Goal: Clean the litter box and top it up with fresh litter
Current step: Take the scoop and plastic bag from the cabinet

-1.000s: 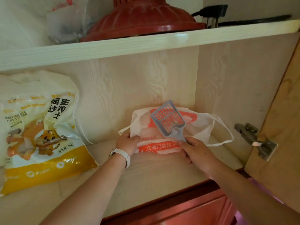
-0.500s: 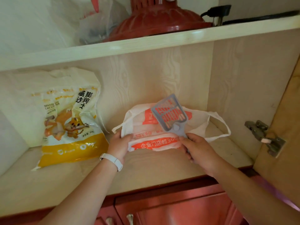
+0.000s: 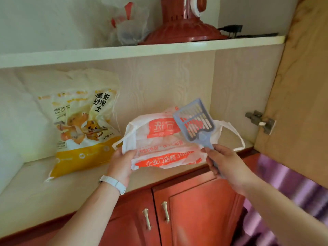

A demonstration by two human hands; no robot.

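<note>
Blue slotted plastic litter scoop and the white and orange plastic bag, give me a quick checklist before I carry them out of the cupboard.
1. Right hand grips the blue slotted plastic litter scoop by its handle: ok.
2. Left hand holds the white and orange plastic bag: ok.
3. Bag free of the shelf: cannot tell.
4. Bag handle loop trailing at the back right: not ok.
5. Yellow and white cat litter sack taken: not ok, it leans on the shelf.
</note>
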